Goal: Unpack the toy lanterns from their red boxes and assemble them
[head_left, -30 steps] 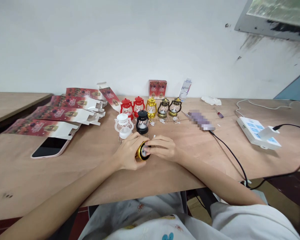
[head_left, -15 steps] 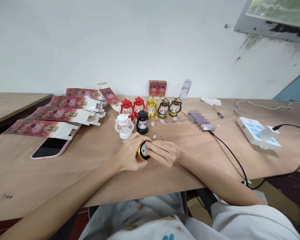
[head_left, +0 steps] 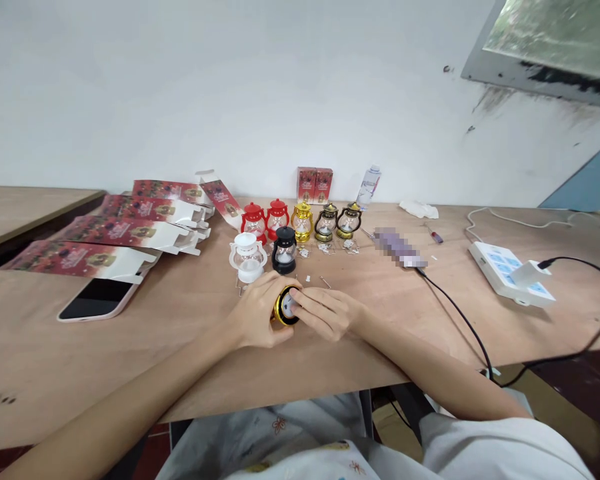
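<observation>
A small gold toy lantern (head_left: 284,307) lies on its side with its round base facing me, gripped by my left hand (head_left: 257,312). My right hand (head_left: 327,311) has its fingers curled and its fingertips pressed against the lantern's base; whether it pinches anything is hidden. Both hands rest on the wooden table (head_left: 190,360) near its front edge. Just behind them stand a white lantern (head_left: 248,256) and a black lantern (head_left: 284,250).
Behind stand two red lanterns (head_left: 265,219), a gold lantern (head_left: 303,221) and two dark ones (head_left: 338,221). Flat red cartons (head_left: 115,230) and a phone (head_left: 94,300) lie to the left. A power strip (head_left: 509,273) with cables, a screwdriver (head_left: 434,233) and a bottle (head_left: 369,185) lie to the right.
My hands stay on the gold lantern; the right fingertips have shifted slightly on its base. The camera has tilted a little, so everything sits slightly lower in view.
</observation>
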{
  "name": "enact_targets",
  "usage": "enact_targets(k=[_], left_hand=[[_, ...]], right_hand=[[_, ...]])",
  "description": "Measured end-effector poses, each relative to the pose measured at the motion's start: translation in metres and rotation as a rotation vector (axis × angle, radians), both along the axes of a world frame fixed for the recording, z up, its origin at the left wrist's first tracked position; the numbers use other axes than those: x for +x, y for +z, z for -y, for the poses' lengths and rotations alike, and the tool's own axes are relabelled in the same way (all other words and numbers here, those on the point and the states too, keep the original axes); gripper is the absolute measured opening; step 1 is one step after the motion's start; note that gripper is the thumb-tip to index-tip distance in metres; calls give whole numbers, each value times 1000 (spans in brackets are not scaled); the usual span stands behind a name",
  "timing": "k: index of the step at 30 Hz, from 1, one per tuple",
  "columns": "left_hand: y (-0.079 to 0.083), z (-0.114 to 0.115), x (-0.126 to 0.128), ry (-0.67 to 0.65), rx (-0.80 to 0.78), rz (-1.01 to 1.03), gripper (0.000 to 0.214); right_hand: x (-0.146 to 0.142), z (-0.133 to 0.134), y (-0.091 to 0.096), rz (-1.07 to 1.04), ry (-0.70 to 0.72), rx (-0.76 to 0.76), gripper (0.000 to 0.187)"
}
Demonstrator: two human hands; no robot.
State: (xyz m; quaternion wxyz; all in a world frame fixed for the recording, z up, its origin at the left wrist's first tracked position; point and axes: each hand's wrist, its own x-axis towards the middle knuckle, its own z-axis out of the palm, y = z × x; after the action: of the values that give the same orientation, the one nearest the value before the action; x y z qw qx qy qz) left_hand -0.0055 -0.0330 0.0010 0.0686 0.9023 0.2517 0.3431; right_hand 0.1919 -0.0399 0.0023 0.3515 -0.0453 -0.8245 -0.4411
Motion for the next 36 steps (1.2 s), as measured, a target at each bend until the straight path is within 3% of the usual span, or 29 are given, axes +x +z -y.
enact_targets(k=[8, 14, 20, 23, 27, 31, 33, 36], left_hand=[[6, 0, -1, 11, -9, -8, 47], [23, 2, -2, -54, -99, -20, 41], [34, 6, 0, -122, -232, 60, 39], [33, 9, 1, -100, -362, 143, 50], [26, 17, -1, -143, -554, 208, 57], [21, 25, -6, -243, -583, 148, 55], [21, 27, -16, -149, -461, 101, 55], [20, 27, -49, 232, -94, -60, 55]], right_hand=[[4, -1, -6, 10, -27, -238, 17], [2, -5, -7, -155, 114, -444, 16], [-1, -1, 5, -184, 232, -577, 25], [-3, 0, 7, -158, 249, -608, 46], [-7, 3, 2, -258, 299, -707, 33], [-10, 10, -3, -351, 299, -852, 33], [-10, 12, -5, -377, 331, -879, 39], [-9, 12, -9, -383, 378, -916, 49]])
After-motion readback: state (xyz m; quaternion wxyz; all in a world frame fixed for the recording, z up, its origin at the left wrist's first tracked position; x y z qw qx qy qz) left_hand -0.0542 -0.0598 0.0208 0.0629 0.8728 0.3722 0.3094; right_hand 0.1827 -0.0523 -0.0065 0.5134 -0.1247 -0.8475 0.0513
